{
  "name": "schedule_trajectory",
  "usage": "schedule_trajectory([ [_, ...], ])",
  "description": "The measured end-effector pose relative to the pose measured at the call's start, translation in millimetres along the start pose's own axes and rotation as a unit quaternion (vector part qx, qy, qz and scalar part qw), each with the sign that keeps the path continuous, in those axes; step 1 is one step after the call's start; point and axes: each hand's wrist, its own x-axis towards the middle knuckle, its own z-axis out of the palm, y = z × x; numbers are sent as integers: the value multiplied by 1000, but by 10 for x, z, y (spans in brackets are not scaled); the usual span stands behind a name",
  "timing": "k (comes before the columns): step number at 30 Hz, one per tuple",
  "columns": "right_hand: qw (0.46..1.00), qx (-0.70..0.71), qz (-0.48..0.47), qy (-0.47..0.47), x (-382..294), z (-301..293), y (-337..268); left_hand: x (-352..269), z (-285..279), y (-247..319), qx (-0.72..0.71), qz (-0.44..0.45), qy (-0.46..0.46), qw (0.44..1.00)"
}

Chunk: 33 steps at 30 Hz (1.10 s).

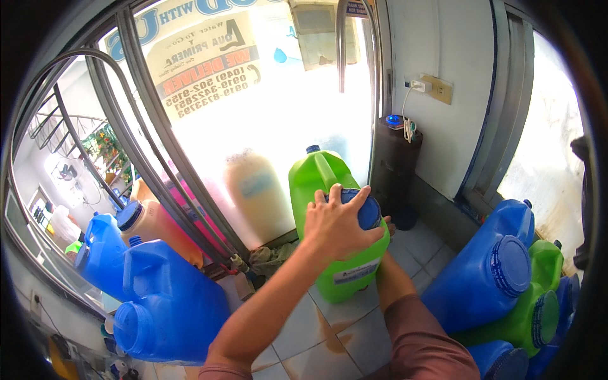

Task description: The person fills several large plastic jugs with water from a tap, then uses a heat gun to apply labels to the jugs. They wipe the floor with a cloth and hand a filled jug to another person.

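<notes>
A green plastic water jug (302,190) stands before me with its wide blue screw cap (363,209) facing up toward me. Spread over that cap, the fingers of my left hand (337,228) grip its rim. My right hand (390,226) is against the jug's right side below the cap; most of it is hidden, with only some fingers showing. The jug has a moulded handle (327,168), a small blue spout cap (312,148) and a white label (356,271) bearing writing.
An uncapped blue jug (180,294) stands at left, near a glass door with a metal frame (156,118). More blue jugs (475,270) and a green jug (527,304) crowd the right. A dark cylinder (396,161) stands in the corner under a wall outlet (441,90). Stained tiles (304,342) cover the floor.
</notes>
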Motion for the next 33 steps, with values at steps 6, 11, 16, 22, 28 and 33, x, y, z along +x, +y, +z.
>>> schedule_trajectory([
  [6,947,158,-38,278,276,-214,-82,-61,42,7,1,-5,15,1000],
  [11,917,350,-117,150,547,-917,-729,126,-39,-288,-40,131,-81,987],
  [16,871,387,-172,-249,479,-1589,-1502,131,-17,-337,-86,140,-49,985],
  [22,849,110,-163,-490,517,-1505,-1968,-19,149,187,-26,-141,70,987],
  [28,736,381,-113,-548,508,-1384,-1865,158,72,-446,-115,171,-11,979],
  [33,737,356,-352,-453,346,-1411,-1544,165,80,-663,-159,257,-60,952],
])
